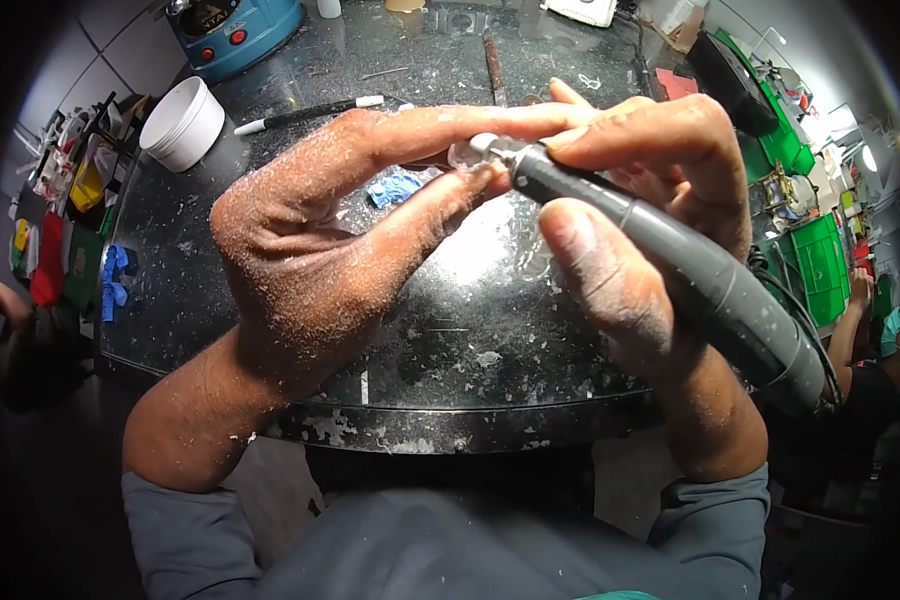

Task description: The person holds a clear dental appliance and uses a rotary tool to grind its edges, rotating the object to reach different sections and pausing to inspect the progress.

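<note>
My right hand (pixel 625 250) is closed around a dark grey rotary handpiece (pixel 690 245), thumb below and index finger above near its nose. The handpiece slants up to the left, its cable trailing at the rear end. At its nose a small whitish bit (pixel 484 143) meets a small clear, plastic-looking piece (pixel 460 155). Thumb and index finger of my left hand (pixel 315 225) pinch that piece; much of it is hidden by the fingers. Pale dust coats both hands, most thickly the left.
On the dark, speckled bench (pixel 440 370) stand a white tub (pixel 182 125) and a blue machine (pixel 235 35). A black-and-white pen-like tool (pixel 310 115) and blue crumpled scraps (pixel 395 188) lie behind my left hand. Green bins (pixel 820 265) line the right; other people show at both edges.
</note>
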